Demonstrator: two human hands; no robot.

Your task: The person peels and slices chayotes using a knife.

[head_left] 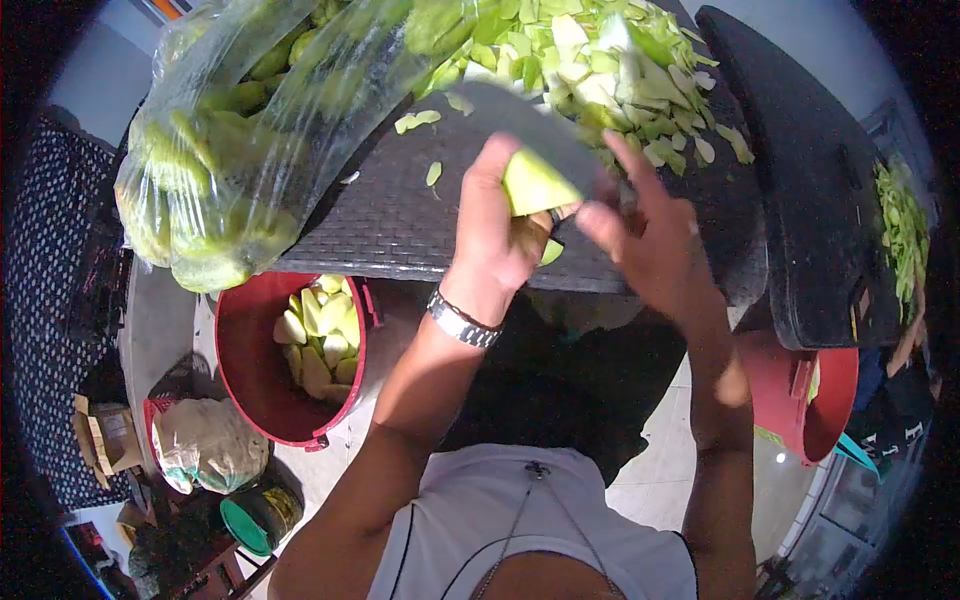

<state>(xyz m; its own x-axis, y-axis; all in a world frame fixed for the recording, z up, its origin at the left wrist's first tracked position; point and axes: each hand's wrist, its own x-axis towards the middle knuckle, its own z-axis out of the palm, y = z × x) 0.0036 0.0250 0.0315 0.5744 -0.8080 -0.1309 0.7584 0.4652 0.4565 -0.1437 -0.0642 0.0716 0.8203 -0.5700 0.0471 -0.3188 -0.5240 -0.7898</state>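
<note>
In the head view, the left hand [490, 205] had its fingers bent around a green piece of fruit [535, 185], with the thumb up on one side. The right hand [650, 235] had its fingers around a big knife [535, 125], but that hand was blurry and the handle was hard to see. The flat blade was just past the left fingers, right by the fruit, and I could not tell if the two touched. Under both sets of fingers was the dark surface [400, 220]. Past the fingers, a bit to the right, sat a big heap of green and white peels [620, 90]. A few loose bits lay nearer, just left of the blade. To the left of the left fingers was a clear plastic bag [330, 100] full of green fruits [235, 240]. Below and left of those fingers stood a red bucket [240, 350] with pale cut pieces [325, 340] inside. A shiny watch [463, 322] was on the wrist behind the left fingers. Well to the right of the right fingers, and lower down, was another red bucket [780, 390].
</note>
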